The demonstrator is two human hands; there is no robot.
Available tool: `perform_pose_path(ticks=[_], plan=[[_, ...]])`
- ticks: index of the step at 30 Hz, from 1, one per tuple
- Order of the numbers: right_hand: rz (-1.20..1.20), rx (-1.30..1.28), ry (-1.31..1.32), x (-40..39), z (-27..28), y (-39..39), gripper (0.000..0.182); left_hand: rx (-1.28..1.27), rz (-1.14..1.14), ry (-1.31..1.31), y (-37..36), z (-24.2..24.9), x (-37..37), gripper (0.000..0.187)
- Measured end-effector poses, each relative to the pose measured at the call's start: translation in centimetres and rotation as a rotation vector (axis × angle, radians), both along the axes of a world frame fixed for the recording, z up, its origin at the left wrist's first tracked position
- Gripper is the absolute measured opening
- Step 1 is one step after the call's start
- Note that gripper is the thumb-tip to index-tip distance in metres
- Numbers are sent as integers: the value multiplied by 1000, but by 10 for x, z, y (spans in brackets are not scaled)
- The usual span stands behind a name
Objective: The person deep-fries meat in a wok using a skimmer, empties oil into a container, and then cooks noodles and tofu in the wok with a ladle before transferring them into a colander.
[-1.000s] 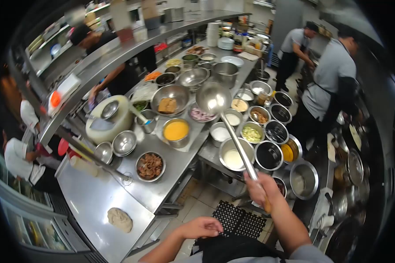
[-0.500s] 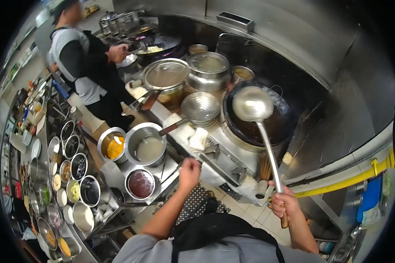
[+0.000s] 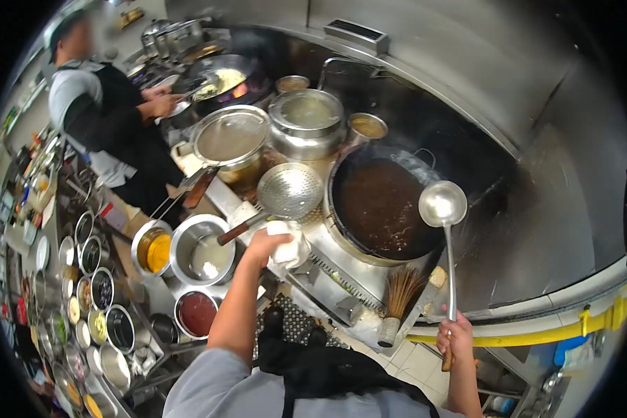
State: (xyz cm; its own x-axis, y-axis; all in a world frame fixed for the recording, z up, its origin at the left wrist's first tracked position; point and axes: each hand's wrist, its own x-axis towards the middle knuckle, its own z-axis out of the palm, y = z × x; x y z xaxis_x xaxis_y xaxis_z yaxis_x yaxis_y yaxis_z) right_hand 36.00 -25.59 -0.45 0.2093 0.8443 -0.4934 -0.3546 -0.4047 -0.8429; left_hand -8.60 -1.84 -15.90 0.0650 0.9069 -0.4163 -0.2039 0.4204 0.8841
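My left hand [image 3: 265, 247] is closed on a bunched white cloth [image 3: 289, 252], beside the wooden handle of a perforated skimmer [image 3: 290, 190]. Parts of its fingers are hidden by the cloth. In my right hand [image 3: 455, 338] is a long-handled steel ladle [image 3: 442, 203], gripped near its wooden end. The ladle's bowl hangs at the right rim of a large wok [image 3: 383, 209] holding dark liquid. A bamboo brush [image 3: 400, 296] leans on the stove's front edge between the wok and my right hand.
A co-worker [image 3: 104, 118] stands at another wok [image 3: 223, 80] on the left. Behind the skimmer stand a strainer-topped pot [image 3: 230, 136] and a steel pot [image 3: 305, 115]. Left are a pot of cloudy liquid [image 3: 205, 254] and several ingredient containers. A yellow pipe [image 3: 529, 331] runs along the right.
My left hand has reached forward and taken hold of the white cloth. The ladle has swung right and lower, from above the wok to its right rim. The view has shifted.
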Motion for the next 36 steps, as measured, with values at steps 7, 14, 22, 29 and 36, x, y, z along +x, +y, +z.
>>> perform_pose_path(ticks=[7,14,22,29,36], plan=[[-146,43,-281,-31,6,57,18,-184,-270,-1310,-4,24,35,42],[71,49,-1642,-4,41,204,32,-712,-466,-587,34,42,116,31],[472,-251,-1878,-19,78,309,33,-724,-580,-502,48,-5,186,26],[815,-435,-2000,-50,111,330,23,-740,-734,-469,67,-5,178,27],[803,-444,-1940,-54,116,325,20,-494,-774,-364,21,-6,144,41]])
